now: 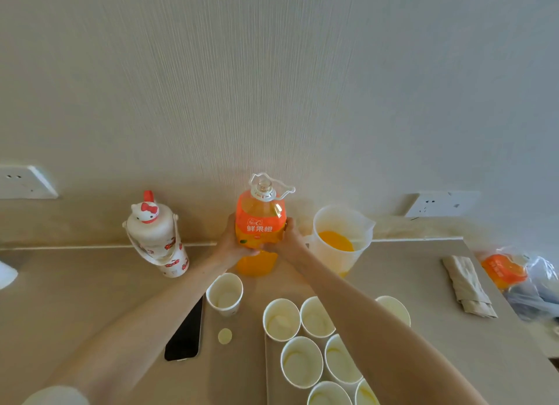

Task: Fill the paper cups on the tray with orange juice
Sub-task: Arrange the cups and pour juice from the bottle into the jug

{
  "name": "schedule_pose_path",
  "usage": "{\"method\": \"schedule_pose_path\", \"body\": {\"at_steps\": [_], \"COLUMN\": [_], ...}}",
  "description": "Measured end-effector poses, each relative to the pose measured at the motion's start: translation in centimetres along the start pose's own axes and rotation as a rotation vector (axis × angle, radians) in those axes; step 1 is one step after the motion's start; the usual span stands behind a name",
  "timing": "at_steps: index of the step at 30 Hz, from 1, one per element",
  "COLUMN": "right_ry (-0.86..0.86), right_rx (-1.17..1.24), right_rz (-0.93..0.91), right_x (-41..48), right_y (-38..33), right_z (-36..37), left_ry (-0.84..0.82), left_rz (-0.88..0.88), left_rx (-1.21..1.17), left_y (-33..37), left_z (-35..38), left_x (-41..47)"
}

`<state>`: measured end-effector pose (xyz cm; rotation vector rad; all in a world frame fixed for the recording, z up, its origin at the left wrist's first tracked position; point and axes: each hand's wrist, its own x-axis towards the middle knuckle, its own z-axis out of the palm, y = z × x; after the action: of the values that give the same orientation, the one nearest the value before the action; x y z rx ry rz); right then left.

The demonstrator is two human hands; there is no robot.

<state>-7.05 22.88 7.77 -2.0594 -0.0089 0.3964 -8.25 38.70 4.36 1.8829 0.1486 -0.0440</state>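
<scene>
At the far left of the counter (pixel 90 283), a cartoon-cat flask (pixel 154 238) stands by the wall, with a dark phone (pixel 186 332) lying nearer the person, both outside the working area. Next come a lone paper cup (pixel 224 294) off the tray and a small pale disc (pixel 225 335), possibly the bottle's seal. Behind them the left hand (pixel 228 248) and right hand (pixel 289 242) clasp the orange juice bottle (pixel 260 223) from either side, fingers (pixel 232 224) curled round its label band; a two-handed hold suits a large, heavy, well-filled bottle. It is upright and uncapped, near the wall. Whether its base rests on the counter I cannot tell. Just right of it a clear jug (pixel 341 238) holds some juice, likely a handier pourer. The paper cups (pixel 302 362) sit clustered on the tray (pixel 266 374), nearer the person and under the right forearm, well apart from the fingers. Most look empty; one at the bottom edge is tinged yellow. Far right lie a folded cloth (pixel 465 286) and a plastic bag (pixel 541 283).
</scene>
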Motion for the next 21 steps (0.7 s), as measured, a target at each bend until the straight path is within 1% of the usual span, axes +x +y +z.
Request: {"method": "schedule_pose_path", "body": {"at_steps": [4,11,14,16,19,20,21], "right_ry": [-0.01,-0.052,-0.057,-0.056,-0.056,-0.056,-0.056], "right_rx": [-0.012,0.023,0.026,0.0,-0.067,-0.089,-0.109], "right_rz": [0.021,0.03,0.034,0.03,0.016,0.012,0.009], "right_x": [0.0,0.1,0.3,0.2,-0.3,-0.5,-0.6], "right_y": [0.2,0.6,0.4,0.3,-0.1,-0.2,-0.2], "right_z": [0.2,1.0,1.2,1.3,1.3,1.2,1.0], "left_ry": [0.009,-0.049,-0.028,0.014,0.075,0.084,0.104], "left_rz": [-0.02,-0.027,-0.055,-0.155,-0.383,-0.426,-0.458], "left_rx": [0.013,-0.067,0.01,0.128,0.38,0.404,0.373], "left_y": [-0.8,-1.6,-0.7,-0.4,0.4,0.9,1.3], "left_z": [0.1,-1.0,-1.1,-0.7,0.2,0.5,0.8], "left_x": [0.4,-0.2,-0.3,-0.1,-0.7,-1.1,-1.5]}}
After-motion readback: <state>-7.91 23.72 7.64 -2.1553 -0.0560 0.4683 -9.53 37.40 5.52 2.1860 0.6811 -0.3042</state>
